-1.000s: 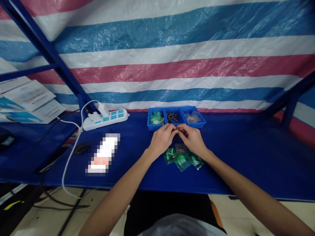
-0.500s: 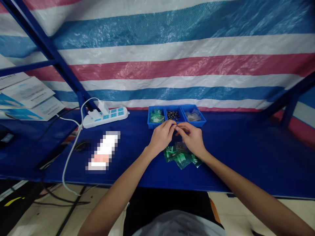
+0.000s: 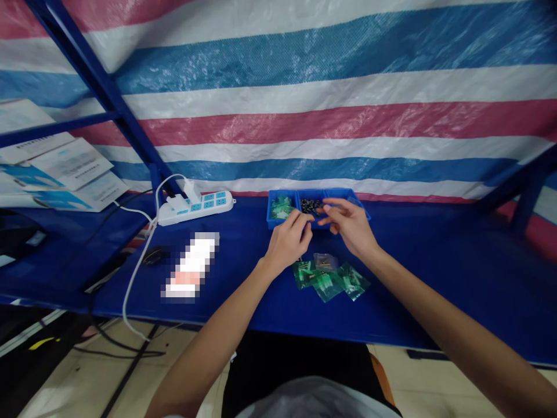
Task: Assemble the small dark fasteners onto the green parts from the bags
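At the far left, white-and-blue boxes (image 3: 73, 168) are stacked, and beyond them a dark rounded object (image 3: 154, 255) and a pixelated bright item (image 3: 191, 270) are laid on the blue table (image 3: 243, 290), with a white power strip (image 3: 202, 208) set behind them. Further right, a blue three-part tray (image 3: 275, 224) is placed towards the back; its left compartment is filled with green-and-white material (image 3: 281, 207). In front of this compartment, the left hand (image 3: 287, 239) is held with thumb and fingers drawn close in a narrow pinch; whether anything small is gripped cannot be told. In the middle compartment, small dark parts (image 3: 310, 206) are heaped loose. Nearer the table's front edge, green packets (image 3: 327, 285) are spread, with pale pieces seen inside, and a clear pouch (image 3: 325, 263) is laid behind them, close by. The right hand (image 3: 353, 227) is raised over the tray's front right side, its fingers loosely parted, and nothing is clearly seen between them; the right compartment is largely hidden by it. The work is judged to be partway along: some pieces are already bagged, while many dark parts are left loose, and nothing is visibly joined.
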{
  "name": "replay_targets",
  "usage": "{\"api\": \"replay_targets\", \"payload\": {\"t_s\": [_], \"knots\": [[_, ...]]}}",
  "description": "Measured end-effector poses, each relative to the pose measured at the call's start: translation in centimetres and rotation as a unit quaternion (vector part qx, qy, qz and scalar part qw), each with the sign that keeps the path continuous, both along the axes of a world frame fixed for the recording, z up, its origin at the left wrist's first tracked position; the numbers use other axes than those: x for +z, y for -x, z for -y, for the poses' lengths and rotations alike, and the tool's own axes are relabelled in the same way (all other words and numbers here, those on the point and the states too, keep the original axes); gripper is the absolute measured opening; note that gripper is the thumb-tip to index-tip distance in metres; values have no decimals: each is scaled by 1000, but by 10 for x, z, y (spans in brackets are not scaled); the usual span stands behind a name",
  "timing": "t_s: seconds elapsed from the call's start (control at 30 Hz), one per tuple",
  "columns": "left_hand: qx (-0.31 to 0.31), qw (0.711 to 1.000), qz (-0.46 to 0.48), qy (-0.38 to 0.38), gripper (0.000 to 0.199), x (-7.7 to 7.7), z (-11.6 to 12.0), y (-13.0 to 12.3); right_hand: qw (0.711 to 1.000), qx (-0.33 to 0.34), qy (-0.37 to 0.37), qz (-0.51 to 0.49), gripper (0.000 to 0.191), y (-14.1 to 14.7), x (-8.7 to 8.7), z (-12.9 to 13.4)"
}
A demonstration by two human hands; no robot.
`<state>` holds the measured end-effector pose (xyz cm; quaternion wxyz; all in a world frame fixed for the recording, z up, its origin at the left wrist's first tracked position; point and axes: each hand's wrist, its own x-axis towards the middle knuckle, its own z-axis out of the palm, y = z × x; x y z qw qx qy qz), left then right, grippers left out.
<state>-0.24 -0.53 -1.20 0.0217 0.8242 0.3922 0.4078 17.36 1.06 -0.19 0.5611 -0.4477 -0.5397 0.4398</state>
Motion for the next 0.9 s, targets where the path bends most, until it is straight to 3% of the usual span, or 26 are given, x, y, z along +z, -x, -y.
{"api": "replay_targets", "payload": {"t_s": [0.1,0.23,0.37,0.5,0.6,0.7,0.9], "knots": [[11,1000,-12,11,21,0,-2,1,1000,5,10,23,58,-2,-3,-2],[-20,998,3,64,18,-3,-11,5,979,73,-33,186,28,-11,-12,10],[-68,985,0,156,11,-1,-20,16,918,169,-71,353,17,-15,-14,18],[-118,944,-39,305,10,8,-25,33,891,198,-77,403,16,-10,-15,20],[-157,900,-84,398,22,13,-24,40,873,193,-96,438,15,-12,-14,20],[-178,898,-96,391,27,10,-23,37,865,186,-95,457,15,-23,-7,18],[-104,959,-113,237,10,-1,-16,17,863,216,-30,456,26,-40,-4,15]]}}
